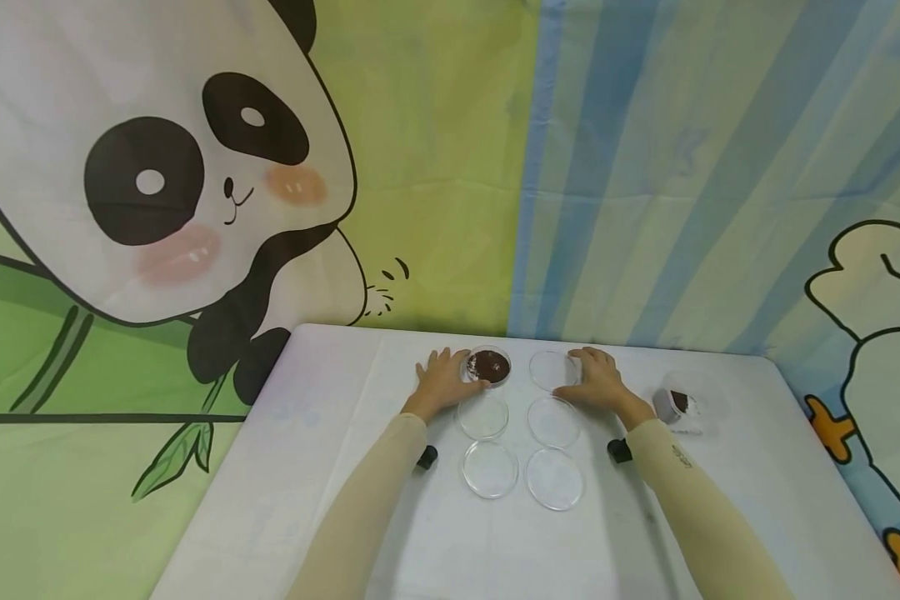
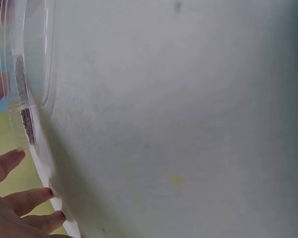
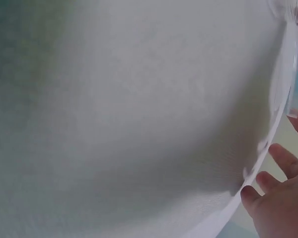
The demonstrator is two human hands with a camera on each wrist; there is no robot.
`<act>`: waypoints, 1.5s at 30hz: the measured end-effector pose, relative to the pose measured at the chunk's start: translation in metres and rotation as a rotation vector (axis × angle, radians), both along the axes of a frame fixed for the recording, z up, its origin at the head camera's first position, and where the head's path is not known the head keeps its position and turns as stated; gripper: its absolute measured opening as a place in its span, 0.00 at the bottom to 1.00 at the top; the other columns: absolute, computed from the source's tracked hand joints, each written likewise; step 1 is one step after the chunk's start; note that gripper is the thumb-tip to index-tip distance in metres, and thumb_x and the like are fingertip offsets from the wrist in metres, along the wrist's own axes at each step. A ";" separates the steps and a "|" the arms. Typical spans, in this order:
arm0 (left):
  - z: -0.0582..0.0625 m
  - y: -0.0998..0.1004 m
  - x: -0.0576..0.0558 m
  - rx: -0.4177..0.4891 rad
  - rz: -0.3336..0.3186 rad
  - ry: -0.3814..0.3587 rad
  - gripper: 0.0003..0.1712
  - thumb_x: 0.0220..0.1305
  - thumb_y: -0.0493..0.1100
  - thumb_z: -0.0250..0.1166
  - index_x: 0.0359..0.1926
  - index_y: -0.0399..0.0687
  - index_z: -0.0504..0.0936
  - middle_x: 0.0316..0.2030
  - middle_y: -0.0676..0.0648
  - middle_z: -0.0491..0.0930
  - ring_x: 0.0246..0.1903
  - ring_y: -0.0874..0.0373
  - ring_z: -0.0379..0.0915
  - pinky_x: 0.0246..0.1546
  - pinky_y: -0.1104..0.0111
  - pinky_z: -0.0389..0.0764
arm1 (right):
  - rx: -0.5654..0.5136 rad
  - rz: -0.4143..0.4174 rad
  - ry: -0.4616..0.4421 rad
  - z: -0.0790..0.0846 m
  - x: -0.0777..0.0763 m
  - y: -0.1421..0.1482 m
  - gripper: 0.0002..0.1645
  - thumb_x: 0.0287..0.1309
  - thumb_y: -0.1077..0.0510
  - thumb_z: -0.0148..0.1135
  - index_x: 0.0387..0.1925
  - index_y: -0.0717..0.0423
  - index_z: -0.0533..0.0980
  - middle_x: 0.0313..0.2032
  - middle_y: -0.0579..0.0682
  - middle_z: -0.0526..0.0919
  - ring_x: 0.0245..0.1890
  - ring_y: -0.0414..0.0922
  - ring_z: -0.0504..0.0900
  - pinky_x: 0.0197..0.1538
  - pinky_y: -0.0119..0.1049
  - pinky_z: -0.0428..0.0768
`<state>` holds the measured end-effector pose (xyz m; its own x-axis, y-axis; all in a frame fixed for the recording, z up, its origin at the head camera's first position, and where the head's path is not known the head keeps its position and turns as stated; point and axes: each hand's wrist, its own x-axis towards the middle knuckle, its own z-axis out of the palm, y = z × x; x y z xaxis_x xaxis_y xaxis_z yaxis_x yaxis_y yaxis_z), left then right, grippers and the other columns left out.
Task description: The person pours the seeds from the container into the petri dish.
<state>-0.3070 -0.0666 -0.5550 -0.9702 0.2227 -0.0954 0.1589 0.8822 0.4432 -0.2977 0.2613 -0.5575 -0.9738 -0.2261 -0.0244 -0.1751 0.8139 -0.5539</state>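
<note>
Sleeves (image 1: pixel 362 508) nearside of dark-filled dish (image 1: pixel 489 367) | left hand (image 1: pixel 442 383), half-spread, grips its left rim | right hand (image 1: pixel 598 383), half-spread, grips clear dish (image 1: pixel 548 370) right of dark-filled dish

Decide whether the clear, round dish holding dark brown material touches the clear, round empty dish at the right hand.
Apart. The head view shows a strip of white table between the brown-filled dish and the empty dish.
</note>
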 end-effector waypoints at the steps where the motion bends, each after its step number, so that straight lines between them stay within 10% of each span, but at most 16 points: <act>1: 0.000 0.000 0.000 -0.001 0.000 0.002 0.50 0.56 0.74 0.65 0.73 0.56 0.67 0.72 0.35 0.60 0.72 0.32 0.47 0.65 0.30 0.46 | -0.003 0.001 0.004 0.000 0.000 -0.001 0.56 0.47 0.39 0.77 0.68 0.66 0.65 0.68 0.73 0.58 0.69 0.73 0.50 0.63 0.73 0.53; 34: 0.012 0.000 0.006 -0.002 0.009 -0.010 0.49 0.57 0.72 0.66 0.73 0.54 0.68 0.72 0.34 0.61 0.72 0.32 0.48 0.65 0.30 0.46 | -0.071 0.148 0.213 0.030 0.003 -0.049 0.55 0.45 0.43 0.79 0.68 0.63 0.64 0.67 0.63 0.66 0.69 0.63 0.60 0.66 0.65 0.60; 45: 0.009 0.001 0.004 -0.023 -0.002 -0.013 0.50 0.57 0.74 0.64 0.74 0.56 0.66 0.72 0.35 0.61 0.72 0.32 0.49 0.64 0.30 0.48 | -0.117 0.173 0.121 0.041 -0.002 -0.067 0.56 0.49 0.45 0.76 0.72 0.64 0.59 0.69 0.63 0.65 0.70 0.62 0.60 0.68 0.61 0.61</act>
